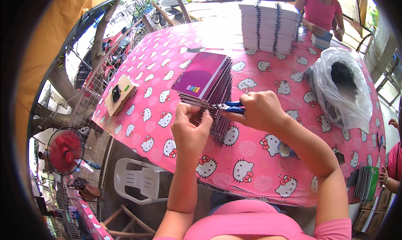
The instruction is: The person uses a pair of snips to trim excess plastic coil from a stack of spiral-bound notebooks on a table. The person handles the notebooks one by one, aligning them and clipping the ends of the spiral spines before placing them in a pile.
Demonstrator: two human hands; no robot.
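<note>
A slanted stack of purple spiral-bound notebooks (205,76) lies on the table with its pink cartoon-cat cloth (259,152). My left hand (191,129) pinches the near corner of the stack at the wire binding. My right hand (259,110) is closed around blue-handled pliers (229,107), whose tip points left at the binding between my hands.
Tall piles of white spiral notebooks (270,26) stand at the far edge, where a person in pink (320,7) holds a small box. A clear plastic bag (341,87) with dark contents sits right. A flat cardboard piece (119,93) lies left. A white plastic chair (140,179) and red fan (65,150) stand below left.
</note>
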